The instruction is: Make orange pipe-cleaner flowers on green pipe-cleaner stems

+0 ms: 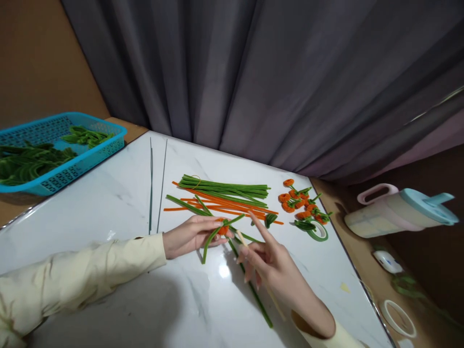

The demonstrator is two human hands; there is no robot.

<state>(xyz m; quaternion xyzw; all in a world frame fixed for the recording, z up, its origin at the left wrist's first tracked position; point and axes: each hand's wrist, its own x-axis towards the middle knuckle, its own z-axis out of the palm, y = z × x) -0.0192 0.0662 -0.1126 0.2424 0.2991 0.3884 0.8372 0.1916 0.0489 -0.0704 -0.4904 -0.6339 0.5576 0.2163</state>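
Note:
Pinched in my left hand (195, 235) is an orange pipe-cleaner flower (223, 229) with green pipe-cleaner strips spreading out from it. One long green strip (259, 302) runs from it down to the right. My right hand (270, 263) closes its thumb and fingers on a thin pale wooden stick (242, 238), its tip beside the flower and its index finger extended. Just beyond the hands lie loose orange pipe cleaners (224, 205) and a bundle of green pipe cleaners (224, 186). A small dark green leaf piece (270, 220) sits near my right index finger.
Several orange flowers with green stems (300, 199) and a roll of green tape (321, 232) lie at the right. Dark thin wires (151, 188) lie at left, near a blue basket (87, 157) of green pieces. A lidded cup (387, 215) and white ring (398, 319) are at far right.

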